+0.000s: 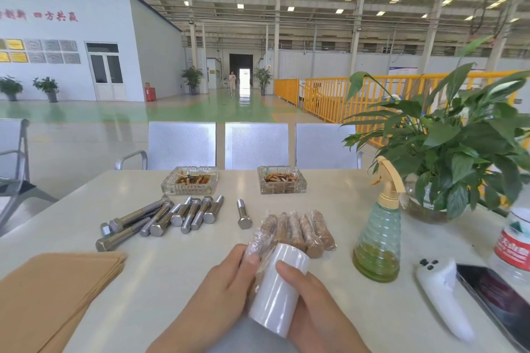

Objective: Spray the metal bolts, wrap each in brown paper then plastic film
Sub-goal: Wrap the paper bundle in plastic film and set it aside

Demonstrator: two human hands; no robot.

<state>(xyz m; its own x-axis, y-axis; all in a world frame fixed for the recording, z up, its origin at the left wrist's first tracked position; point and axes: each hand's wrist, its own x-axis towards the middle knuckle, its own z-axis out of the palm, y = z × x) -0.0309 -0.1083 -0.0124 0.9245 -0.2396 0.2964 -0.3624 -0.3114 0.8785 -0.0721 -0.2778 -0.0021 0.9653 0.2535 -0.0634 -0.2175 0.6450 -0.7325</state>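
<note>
Head view: wrapped bolt (259,241) and film roll (276,289) held side by side between the hands.
Both slant away toward upper right; left hand (226,281) pinches the bolt, right hand (309,301) curls round the roll, above the surface (172,281), bare bolts (160,219) ahead-left.

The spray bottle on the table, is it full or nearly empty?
Mostly empty. The spray bottle stands upright, and yellow-green liquid fills only its bottom part; the clear ribbed body above that shows no liquid.
</note>
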